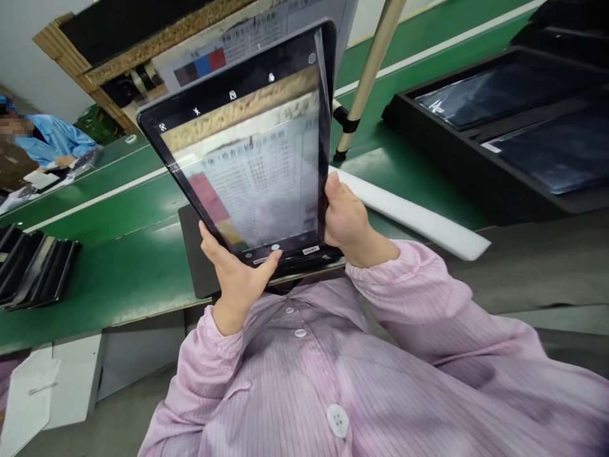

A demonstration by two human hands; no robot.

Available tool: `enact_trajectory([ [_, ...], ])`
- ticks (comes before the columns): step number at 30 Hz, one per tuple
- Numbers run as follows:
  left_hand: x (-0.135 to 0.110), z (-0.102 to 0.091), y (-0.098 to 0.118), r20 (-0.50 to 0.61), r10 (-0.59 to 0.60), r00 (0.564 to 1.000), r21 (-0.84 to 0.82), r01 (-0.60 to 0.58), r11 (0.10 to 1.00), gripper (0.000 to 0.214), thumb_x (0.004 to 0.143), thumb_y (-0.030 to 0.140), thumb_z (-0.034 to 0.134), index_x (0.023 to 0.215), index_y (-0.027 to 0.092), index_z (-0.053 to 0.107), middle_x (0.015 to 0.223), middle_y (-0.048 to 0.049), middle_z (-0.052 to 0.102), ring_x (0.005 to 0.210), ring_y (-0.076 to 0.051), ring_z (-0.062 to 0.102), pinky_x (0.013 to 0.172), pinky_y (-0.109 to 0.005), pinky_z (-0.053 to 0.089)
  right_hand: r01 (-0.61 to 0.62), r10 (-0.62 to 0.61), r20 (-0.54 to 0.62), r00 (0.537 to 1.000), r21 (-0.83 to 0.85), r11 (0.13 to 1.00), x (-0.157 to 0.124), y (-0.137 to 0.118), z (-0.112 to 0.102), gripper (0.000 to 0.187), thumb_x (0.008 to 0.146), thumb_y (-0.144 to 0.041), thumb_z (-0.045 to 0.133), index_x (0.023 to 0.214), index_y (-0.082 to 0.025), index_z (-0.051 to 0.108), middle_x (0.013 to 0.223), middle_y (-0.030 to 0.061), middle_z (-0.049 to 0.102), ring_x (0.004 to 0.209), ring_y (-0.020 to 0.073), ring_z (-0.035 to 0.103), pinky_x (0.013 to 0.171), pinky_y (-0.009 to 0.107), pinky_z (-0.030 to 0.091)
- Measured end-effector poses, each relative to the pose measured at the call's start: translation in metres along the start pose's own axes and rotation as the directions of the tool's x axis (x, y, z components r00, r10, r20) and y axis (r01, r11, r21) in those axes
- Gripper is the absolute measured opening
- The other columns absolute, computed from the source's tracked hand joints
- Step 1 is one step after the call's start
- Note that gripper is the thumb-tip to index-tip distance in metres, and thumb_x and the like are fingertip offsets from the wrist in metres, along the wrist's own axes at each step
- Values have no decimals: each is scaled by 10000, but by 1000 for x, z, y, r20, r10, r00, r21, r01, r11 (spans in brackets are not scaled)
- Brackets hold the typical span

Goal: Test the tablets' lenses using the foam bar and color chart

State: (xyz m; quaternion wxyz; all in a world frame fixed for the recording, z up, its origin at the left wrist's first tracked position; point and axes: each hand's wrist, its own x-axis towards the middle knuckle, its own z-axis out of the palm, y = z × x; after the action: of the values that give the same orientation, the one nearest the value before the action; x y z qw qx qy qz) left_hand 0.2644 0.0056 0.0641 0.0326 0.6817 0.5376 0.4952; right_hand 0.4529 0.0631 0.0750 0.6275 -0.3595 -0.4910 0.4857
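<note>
Black-rimmed tablet (257,171), gripped at its edges by left hand (235,276) and right hand (347,216), could slip if either hold loosens.

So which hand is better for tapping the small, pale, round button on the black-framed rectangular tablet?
Probably the left hand: its thumb is right by the button. The right hand holds the tablet's side edge, farther from it.
</note>
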Motion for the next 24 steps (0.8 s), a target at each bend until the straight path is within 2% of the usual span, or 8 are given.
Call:
enact_trajectory([
  [5, -3, 2, -4, 22, -25, 999, -8, 26, 1000, 1288, 682, 558, 840, 1570, 160, -4, 1631, -256, 69, 1548, -407, 4, 1242, -594, 74, -31, 31, -31, 999, -13, 999, 0, 11, -1, 657, 811, -845, 453, 931, -223, 629, 1121, 50, 717, 1307, 229, 569, 980, 359, 553],
  [12, -1, 5, -7, 19, -64, 998, -3, 64, 998, 1327, 635, 555, 875, 1571, 181, 11, 1637, -240, 81, 1548, -413, 6, 1245, -591, 62, 8, -26, -91, 995, -189, 982, -1, 17, 1, 788, 871, -880, 279, 1081, -226, 665, 1174, 35, 697, 1326, 271, 552, 980, 479, 559],
  [16, 0, 5, -6, 14, -37, 999, -22, 38, 999, 1397, 573, 635, 879, 1572, 145, 35, 1623, -253, 95, 1548, -407, 36, 1254, -559, 63, 36, -50, -72, 996, -190, 981, -1, 18, -1, 781, 868, -882, 287, 1084, -235, 669, 1184, 37, 689, 1329, 269, 546, 1003, 460, 553],
  [20, -1, 6, -5, 11, -71, 997, -33, 72, 997, 1406, 547, 646, 887, 1574, 169, 54, 1633, -235, 94, 1553, -400, 24, 1252, -563, 66, 19, -31, -56, 998, -197, 980, 1, 18, -2, 814, 863, -889, 265, 1184, -248, 650, 1192, 39, 681, 1275, 261, 588, 978, 452, 566],
  [22, -1, 6, -7, 6, -82, 997, -69, 82, 994, 1372, 553, 653, 879, 1568, 166, 96, 1634, -232, 118, 1549, -397, 74, 1254, -542, 98, 9, -19, -51, 999, -180, 984, 1, 19, -3, 818, 859, -892, 270, 1207, -253, 645, 1182, 38, 683, 1243, 254, 610, 965, 437, 572],
  [24, 0, 3, -9, -9, -129, 992, -225, 123, 966, 1199, 643, 696, 801, 1542, 173, 205, 1605, -214, 238, 1521, -371, 225, 1241, -503, 199, -9, 4, -36, 999, -140, 990, 0, 19, -2, 809, 866, -883, 283, 1200, -244, 650, 1155, 44, 690, 1220, 250, 626, 960, 425, 577],
])
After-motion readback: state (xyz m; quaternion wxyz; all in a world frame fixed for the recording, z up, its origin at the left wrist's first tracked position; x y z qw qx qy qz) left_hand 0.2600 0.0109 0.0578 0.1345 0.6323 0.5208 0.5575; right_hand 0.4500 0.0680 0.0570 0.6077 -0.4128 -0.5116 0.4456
